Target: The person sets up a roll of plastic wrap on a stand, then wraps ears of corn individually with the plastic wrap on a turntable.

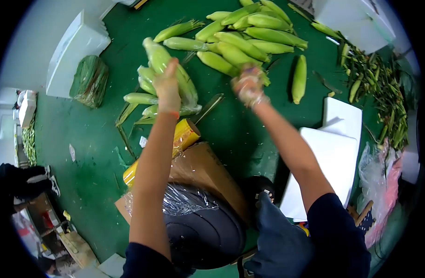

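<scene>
My left hand (168, 90) is on a plastic-wrapped ear of corn (157, 53) at the left of the green floor, its fingers curled against it. More wrapped ears (140, 98) lie beside and partly under that hand. My right hand (250, 85) is at the near edge of a pile of green-husked corn (242, 44), over the end of one ear. Motion blurs its fingers, so their grip does not show. One loose ear of corn (299, 79) lies to the right of this hand.
A yellow roll (187, 134) and a brown cardboard box (205, 169) are close in front of me, with clear film (187, 199) over a black rounded object (201, 236). White foam lids (319, 162) lie to the right. Husk scraps (377, 88) are heaped at far right.
</scene>
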Tool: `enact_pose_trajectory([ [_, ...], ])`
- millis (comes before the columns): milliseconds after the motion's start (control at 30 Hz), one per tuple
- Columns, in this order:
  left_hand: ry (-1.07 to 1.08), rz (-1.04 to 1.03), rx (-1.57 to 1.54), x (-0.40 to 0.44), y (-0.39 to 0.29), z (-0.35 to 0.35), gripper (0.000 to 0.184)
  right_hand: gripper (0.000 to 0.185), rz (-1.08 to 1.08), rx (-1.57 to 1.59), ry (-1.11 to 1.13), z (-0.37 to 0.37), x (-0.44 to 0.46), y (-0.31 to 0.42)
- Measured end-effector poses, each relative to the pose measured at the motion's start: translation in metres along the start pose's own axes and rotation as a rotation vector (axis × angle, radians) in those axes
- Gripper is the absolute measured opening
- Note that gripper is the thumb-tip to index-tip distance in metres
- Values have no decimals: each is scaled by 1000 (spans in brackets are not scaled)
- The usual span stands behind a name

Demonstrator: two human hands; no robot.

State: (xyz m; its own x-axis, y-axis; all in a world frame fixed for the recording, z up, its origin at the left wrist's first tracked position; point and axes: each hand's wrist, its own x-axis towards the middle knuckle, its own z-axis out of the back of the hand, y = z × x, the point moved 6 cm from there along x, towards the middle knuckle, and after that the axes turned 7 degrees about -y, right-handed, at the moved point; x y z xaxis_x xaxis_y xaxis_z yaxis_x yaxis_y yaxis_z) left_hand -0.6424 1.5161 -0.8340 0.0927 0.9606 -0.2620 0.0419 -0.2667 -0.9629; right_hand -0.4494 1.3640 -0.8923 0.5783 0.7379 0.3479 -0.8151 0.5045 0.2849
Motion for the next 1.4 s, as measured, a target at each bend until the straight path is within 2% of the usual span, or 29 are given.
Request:
enact_pose_trajectory([
  [33,-113,68,-112,41,14,12,52,50,-83,-28,25,-12,22,-27],
  [100,-352,305,-81,73,18,27,54,50,-41,-229,268,-26,42,-36],
  [167,-347,336,-1,94,20,33,54,63,-107,-224,222,-37,47,-43],
  [200,-334,372,83,101,26,38,55,67,-235,-241,310,-43,45,-51],
  [267,-361,410,194,107,31,51,50,64,-214,-184,328,-43,42,-57],
  [333,-178,290,277,105,32,59,32,68,-232,-27,432,-31,39,-61],
  [367,-92,273,245,123,45,74,33,70,-221,20,416,-29,31,-67],
  [467,138,82,168,18,-17,110,37,60,-172,431,398,-4,-16,-73],
  [533,194,-91,507,-55,-51,172,41,53,-103,495,435,63,-52,-29],
  [567,86,-126,891,-89,-67,206,43,53,3,495,351,90,-70,-4],
  [600,-16,-259,995,-115,-67,256,44,56,34,586,466,112,-88,23],
  [633,-79,-300,1088,-159,-81,282,41,55,141,589,381,138,-102,55],
  [667,-189,-174,1210,-201,-87,308,36,55,252,620,380,161,-114,90],
  [700,-197,-105,1127,-238,-81,336,34,56,425,662,317,170,-126,122],
  [733,-110,-187,1054,-264,-59,367,37,60,534,766,300,182,-138,159],
  [767,-120,28,1254,-291,-52,375,45,67,621,767,378,187,-148,187],
  [800,-108,122,1404,-313,-42,375,50,73,633,838,436,183,-160,211],
  [833,-93,115,1486,-329,-33,367,52,75,715,796,478,183,-170,233],
  [900,-219,-77,1631,-330,-21,360,44,74,876,724,339,175,-194,259],
  [967,-230,-74,1535,-331,-2,371,36,74,926,675,334,168,-214,269],
  [1000,-262,-203,1431,-337,-5,369,25,75,960,624,331,168,-218,272],
  [1033,-271,-208,1419,-339,-10,377,25,75,972,616,325,172,-222,273],
  [1100,-264,243,91,-343,-4,396,21,75,990,441,423,178,-232,270],
  [1133,-322,122,-335,-340,-11,400,22,73,1035,489,440,181,-233,270],
  [1167,-380,49,-514,-336,-25,404,23,73,1037,484,440,183,-234,270],
  [1233,-516,-67,-71,-333,-62,407,24,72,1005,588,551,182,-234,273],
  [1300,-478,7,540,-340,-56,406,26,72,952,616,639,177,-229,273],
  [1333,-396,-203,1050,-350,-45,401,31,71,926,647,595,177,-225,271],
  [1400,-337,-78,1458,-358,-20,385,34,72,914,682,512,178,-220,272],
])
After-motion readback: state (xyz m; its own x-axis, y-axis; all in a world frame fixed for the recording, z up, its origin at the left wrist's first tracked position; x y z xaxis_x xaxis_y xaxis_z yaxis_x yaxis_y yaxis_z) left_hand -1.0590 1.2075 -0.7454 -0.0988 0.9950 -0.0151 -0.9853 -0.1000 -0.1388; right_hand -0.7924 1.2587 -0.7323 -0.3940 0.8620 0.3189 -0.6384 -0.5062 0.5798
